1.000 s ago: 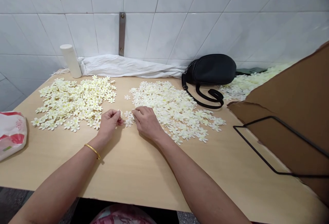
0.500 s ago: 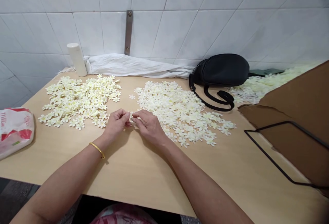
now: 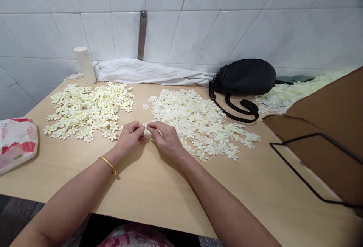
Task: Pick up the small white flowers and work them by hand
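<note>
Between my two hands, a small white artificial flower (image 3: 147, 130) is held just above the table (image 3: 153, 186); my fingers partly cover it. My left hand (image 3: 131, 135), with a gold bangle at the wrist, pinches it from the left. From the right, my right hand (image 3: 166, 137) has thumb and forefinger closed on its edge. Left of my hands spreads a heap of cream flowers (image 3: 87, 109) with yellow centres. Another, paler flower pile (image 3: 195, 118) lies beyond and to the right of my right hand. A lone flower (image 3: 146, 106) rests between the heaps.
At the back stand a white bottle (image 3: 85, 65) and a rolled white cloth (image 3: 141, 72). A black bag (image 3: 246, 76) with a loose strap sits back right. Cardboard (image 3: 320, 126) and a black metal frame (image 3: 306, 180) border the right. A red-and-white packet (image 3: 17, 145) lies left.
My right hand has shifted slightly right, and its fingers have drawn back a little, so more of the small flower shows. My left hand stays nearly where it was.
</note>
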The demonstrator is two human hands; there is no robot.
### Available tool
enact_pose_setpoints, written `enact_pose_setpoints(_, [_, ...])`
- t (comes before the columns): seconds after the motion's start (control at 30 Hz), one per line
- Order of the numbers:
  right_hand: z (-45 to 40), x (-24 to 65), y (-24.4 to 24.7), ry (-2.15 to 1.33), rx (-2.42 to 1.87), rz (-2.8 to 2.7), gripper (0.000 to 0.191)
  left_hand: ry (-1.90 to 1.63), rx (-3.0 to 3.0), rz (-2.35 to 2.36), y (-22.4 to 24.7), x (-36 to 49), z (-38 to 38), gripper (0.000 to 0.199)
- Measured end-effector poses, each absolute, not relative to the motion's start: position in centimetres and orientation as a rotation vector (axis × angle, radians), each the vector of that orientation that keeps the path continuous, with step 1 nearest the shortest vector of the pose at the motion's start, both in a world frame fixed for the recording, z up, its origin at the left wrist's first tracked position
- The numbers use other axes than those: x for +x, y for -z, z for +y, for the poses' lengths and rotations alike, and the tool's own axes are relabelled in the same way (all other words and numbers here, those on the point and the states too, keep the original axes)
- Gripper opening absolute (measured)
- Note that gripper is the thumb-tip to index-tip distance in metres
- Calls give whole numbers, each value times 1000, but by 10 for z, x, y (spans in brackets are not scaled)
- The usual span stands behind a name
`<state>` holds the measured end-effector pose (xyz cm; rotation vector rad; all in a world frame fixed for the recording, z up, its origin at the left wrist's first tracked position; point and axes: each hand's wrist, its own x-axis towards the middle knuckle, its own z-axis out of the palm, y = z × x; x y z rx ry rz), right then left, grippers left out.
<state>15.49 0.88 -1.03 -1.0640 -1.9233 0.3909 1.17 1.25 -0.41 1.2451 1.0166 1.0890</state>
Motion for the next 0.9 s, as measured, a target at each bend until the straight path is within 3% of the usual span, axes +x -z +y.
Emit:
enact_pose_setpoints(0.2, [10,153,13,-294,-1103,-1978,21,-1029,1158,962,5,15,10,20])
enact_pose_setpoints(0.9, [5,152,8,-494,-1155,-1729,8,-1165,920,1050,2,16,12,8])
